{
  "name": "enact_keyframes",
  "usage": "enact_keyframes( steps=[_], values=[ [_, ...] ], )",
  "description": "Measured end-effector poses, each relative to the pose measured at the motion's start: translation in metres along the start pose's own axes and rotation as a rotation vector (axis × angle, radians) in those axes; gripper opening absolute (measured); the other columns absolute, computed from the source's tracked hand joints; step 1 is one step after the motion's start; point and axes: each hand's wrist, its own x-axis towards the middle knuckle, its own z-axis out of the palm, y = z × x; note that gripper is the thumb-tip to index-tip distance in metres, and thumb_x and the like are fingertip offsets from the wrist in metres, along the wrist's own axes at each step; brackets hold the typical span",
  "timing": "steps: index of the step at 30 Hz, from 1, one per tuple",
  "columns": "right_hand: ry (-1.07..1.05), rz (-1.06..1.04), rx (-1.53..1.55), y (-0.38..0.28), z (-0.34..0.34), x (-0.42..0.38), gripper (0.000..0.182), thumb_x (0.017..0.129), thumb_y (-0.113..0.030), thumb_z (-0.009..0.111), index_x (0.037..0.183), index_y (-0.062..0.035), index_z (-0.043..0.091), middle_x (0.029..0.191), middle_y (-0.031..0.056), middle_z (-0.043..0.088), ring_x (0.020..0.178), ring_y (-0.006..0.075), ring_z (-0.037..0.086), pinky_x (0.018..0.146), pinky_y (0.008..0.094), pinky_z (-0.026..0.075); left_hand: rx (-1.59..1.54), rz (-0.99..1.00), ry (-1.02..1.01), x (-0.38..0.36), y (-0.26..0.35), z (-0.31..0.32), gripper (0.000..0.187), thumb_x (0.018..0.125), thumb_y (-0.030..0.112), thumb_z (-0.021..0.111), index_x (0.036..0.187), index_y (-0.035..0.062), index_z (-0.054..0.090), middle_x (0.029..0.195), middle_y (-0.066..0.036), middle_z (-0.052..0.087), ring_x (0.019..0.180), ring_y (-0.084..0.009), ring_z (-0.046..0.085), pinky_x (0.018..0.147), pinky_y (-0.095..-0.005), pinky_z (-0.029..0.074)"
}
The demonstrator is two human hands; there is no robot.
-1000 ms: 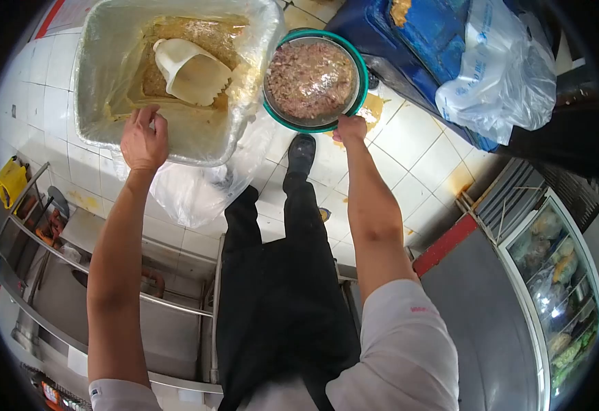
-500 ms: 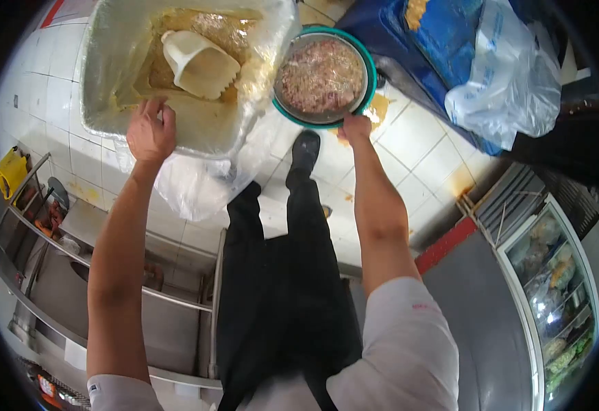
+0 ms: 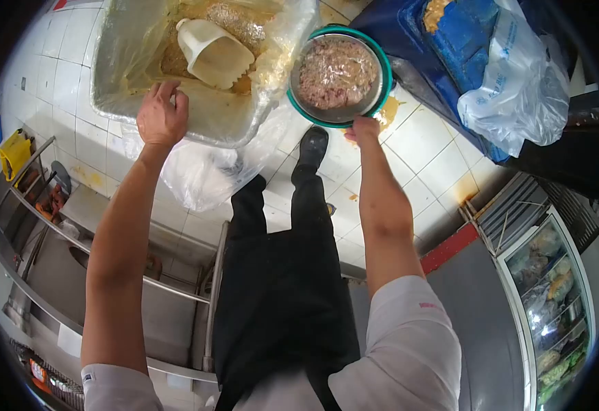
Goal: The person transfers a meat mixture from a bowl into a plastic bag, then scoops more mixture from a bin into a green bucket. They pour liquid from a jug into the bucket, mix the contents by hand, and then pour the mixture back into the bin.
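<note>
My left hand (image 3: pixel 162 116) hangs over the near side of a large plastic-lined tub (image 3: pixel 111 103), thumb apart from the slightly bent fingers, holding nothing that I can see. Inside the tub, a pale scoop cut from a plastic jug (image 3: pixel 218 55) with a jagged edge lies on wet, brownish contents (image 3: pixel 234 22). My right hand (image 3: pixel 364 130) is closed on the near rim of a green basin (image 3: pixel 388 79). Within that basin sits a metal bowl or strainer (image 3: pixel 375 92) filled with wet, pinkish minced-looking food (image 3: pixel 336 73).
Blue containers (image 3: pixel 409 41) with a clear plastic bag (image 3: pixel 515 89) stand at the right. Metal shelving (image 3: pixel 176 291) lies left of my legs, and a glass-door fridge (image 3: pixel 549 301) is at right. Yellowish spills mark the tiled floor (image 3: pixel 423 144).
The tub and green basin appear shifted slightly right and up in view, with the surroundings. My left hand's fingers look a little more spread; my right hand stays on the basin rim.
</note>
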Motion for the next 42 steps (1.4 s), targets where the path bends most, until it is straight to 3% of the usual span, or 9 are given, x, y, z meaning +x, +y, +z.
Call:
enact_keyframes(
  steps=[1,10,18,21,24,31,35,36,42],
  values=[
    [-0.096,-0.071,-0.007,-0.004,0.002,-0.008,0.036,0.091,-0.026,0.058,0.091,0.0101,0.058,0.071,0.0207,0.064,0.051,0.0266,0.064,0.044,0.0373,0.058,0.008,0.003,0.020,0.004,-0.001,0.001,0.027,0.086,0.026,0.051,0.104,0.0128,0.066,0.101,-0.011,0.063,0.097,-0.0324,0.059,0.083,-0.0416,0.048],
    [0.074,0.030,-0.095,-0.001,0.006,0.000,0.035,0.093,-0.031,0.056,0.089,0.0040,0.058,0.068,0.0155,0.061,0.047,0.0242,0.060,0.046,0.0389,0.058,0.022,0.019,0.005,0.000,-0.001,0.001,0.026,0.086,0.025,0.051,0.103,0.0122,0.066,0.100,-0.011,0.063,0.096,-0.0328,0.059,0.082,-0.0422,0.048],
    [-0.087,0.011,0.016,-0.002,0.010,-0.020,0.033,0.094,-0.029,0.055,0.095,0.0031,0.058,0.074,0.0148,0.063,0.057,0.0234,0.063,0.049,0.0392,0.059,0.015,0.003,0.037,0.006,0.000,0.001,0.026,0.086,0.025,0.051,0.102,0.0122,0.066,0.099,-0.011,0.063,0.096,-0.0327,0.059,0.082,-0.0415,0.048],
    [0.068,0.061,-0.061,0.001,0.017,-0.011,0.032,0.094,-0.029,0.055,0.096,0.0023,0.058,0.074,0.0136,0.063,0.055,0.0224,0.062,0.049,0.0386,0.059,0.009,-0.005,0.019,0.004,0.003,-0.004,0.025,0.086,0.024,0.051,0.102,0.0121,0.066,0.099,-0.011,0.063,0.096,-0.0327,0.059,0.083,-0.0410,0.048],
    [-0.068,0.032,0.064,0.010,0.010,-0.011,0.033,0.094,-0.030,0.055,0.096,0.0026,0.058,0.073,0.0132,0.062,0.053,0.0212,0.060,0.048,0.0379,0.058,0.016,0.009,0.018,0.002,0.002,0.000,0.025,0.086,0.024,0.051,0.102,0.0119,0.066,0.099,-0.011,0.063,0.096,-0.0324,0.059,0.083,-0.0406,0.048],
    [0.084,0.037,-0.033,0.001,0.013,-0.022,0.034,0.094,-0.031,0.055,0.096,0.0034,0.059,0.071,0.0141,0.062,0.052,0.0210,0.061,0.045,0.0355,0.057,0.002,0.005,0.020,0.003,0.002,-0.002,0.024,0.085,0.023,0.052,0.102,0.0112,0.066,0.098,-0.011,0.063,0.095,-0.0322,0.059,0.082,-0.0406,0.047],
    [-0.048,0.025,0.045,0.010,0.013,-0.019,0.038,0.094,-0.035,0.053,0.095,0.0030,0.060,0.069,0.0126,0.062,0.051,0.0194,0.060,0.045,0.0348,0.057,-0.003,0.027,0.036,0.005,-0.001,0.002,0.024,0.085,0.022,0.052,0.102,0.0115,0.066,0.098,-0.011,0.063,0.094,-0.0322,0.059,0.082,-0.0407,0.047],
    [0.072,0.030,-0.004,0.004,0.014,-0.023,0.038,0.094,-0.035,0.054,0.093,0.0022,0.060,0.069,0.0116,0.062,0.050,0.0185,0.060,0.045,0.0350,0.056,0.009,0.033,0.028,0.003,-0.002,0.002,0.024,0.085,0.022,0.052,0.102,0.0117,0.066,0.098,-0.010,0.063,0.094,-0.0321,0.059,0.082,-0.0407,0.047],
    [-0.002,0.031,0.010,0.008,0.022,-0.026,0.033,0.095,-0.032,0.053,0.092,-0.0006,0.060,0.070,0.0106,0.061,0.053,0.0179,0.059,0.044,0.0343,0.055,0.001,0.026,0.028,0.005,-0.001,-0.003,0.024,0.085,0.022,0.053,0.102,0.0121,0.066,0.097,-0.010,0.063,0.094,-0.0320,0.059,0.082,-0.0409,0.047]
  ],
)
